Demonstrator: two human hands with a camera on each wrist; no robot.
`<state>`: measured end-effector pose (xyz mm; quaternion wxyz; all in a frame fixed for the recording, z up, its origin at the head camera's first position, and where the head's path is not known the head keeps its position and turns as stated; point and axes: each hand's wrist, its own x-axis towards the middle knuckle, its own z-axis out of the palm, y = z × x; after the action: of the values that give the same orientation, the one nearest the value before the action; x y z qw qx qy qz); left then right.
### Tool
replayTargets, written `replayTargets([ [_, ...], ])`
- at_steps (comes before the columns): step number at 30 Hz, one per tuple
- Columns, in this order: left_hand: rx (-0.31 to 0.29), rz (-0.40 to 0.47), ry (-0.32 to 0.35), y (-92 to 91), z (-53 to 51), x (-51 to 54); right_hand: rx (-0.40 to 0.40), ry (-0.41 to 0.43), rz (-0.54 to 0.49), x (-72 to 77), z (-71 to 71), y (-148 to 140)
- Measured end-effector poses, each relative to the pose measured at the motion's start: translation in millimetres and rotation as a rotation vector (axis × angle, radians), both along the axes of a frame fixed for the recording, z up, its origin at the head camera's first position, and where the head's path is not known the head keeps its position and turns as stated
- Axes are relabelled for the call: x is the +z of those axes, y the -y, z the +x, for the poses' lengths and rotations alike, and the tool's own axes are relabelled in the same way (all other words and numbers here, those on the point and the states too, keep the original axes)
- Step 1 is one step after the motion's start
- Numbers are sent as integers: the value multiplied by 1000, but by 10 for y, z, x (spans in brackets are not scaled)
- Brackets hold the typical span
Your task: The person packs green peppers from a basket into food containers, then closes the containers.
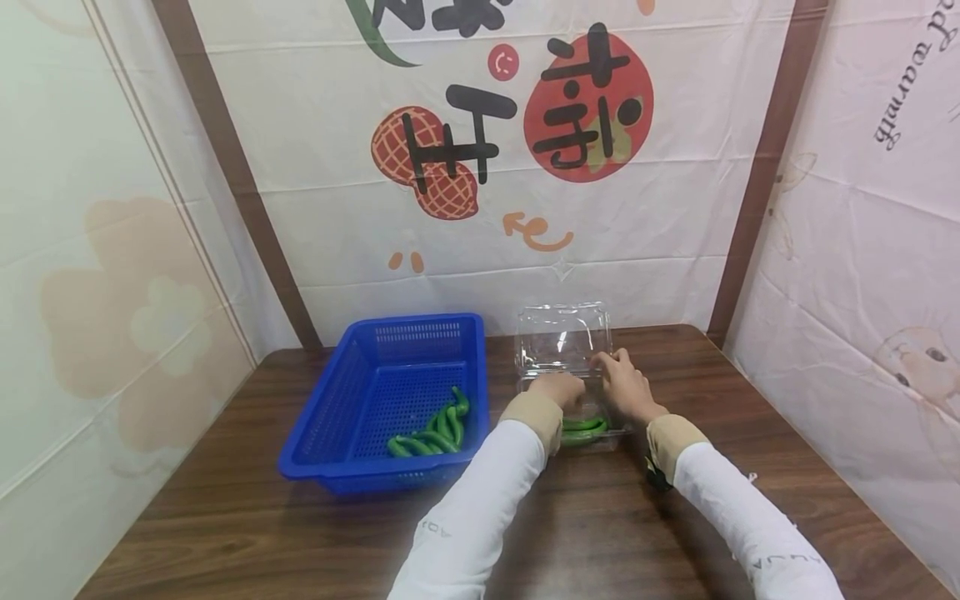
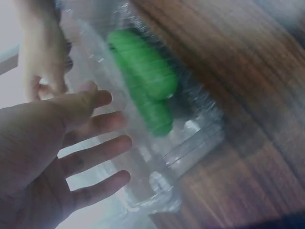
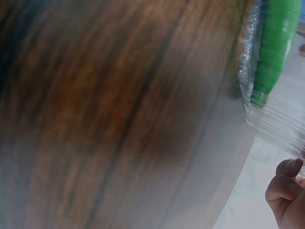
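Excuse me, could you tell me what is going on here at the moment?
A person is working at a clear plastic box, its lid raised and green peppers lying inside. The left hand is over the box with its fingers spread, and the right hand seems to pinch the box's edge. More peppers lie in the blue basket to the left.

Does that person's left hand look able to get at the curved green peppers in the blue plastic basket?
Probably yes: the left hand looks empty, and the open-topped basket leaves the peppers uncovered, though its rim must be cleared.
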<state>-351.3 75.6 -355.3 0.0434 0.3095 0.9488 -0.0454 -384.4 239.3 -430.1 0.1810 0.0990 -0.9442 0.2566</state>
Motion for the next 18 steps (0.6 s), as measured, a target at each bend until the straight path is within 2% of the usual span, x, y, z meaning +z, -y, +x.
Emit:
replayTargets([
  [6, -7, -1, 0, 74, -35, 124, -2, 2, 12, 20, 9, 7],
  [10, 18, 18, 26, 126, -92, 190, -4, 9, 8, 12, 14, 8],
  [11, 25, 19, 30, 136, -113, 208, -4, 8, 6, 11, 15, 9],
  [12, 15, 37, 12, 155, -177, 179, -4, 7, 6, 10, 17, 10],
  [16, 23, 38, 1, 209, -200, 319, -3, 14, 8, 10, 17, 10],
  [18, 12, 42, -21, 256, -166, 421, -5, 22, 8, 15, 18, 14],
])
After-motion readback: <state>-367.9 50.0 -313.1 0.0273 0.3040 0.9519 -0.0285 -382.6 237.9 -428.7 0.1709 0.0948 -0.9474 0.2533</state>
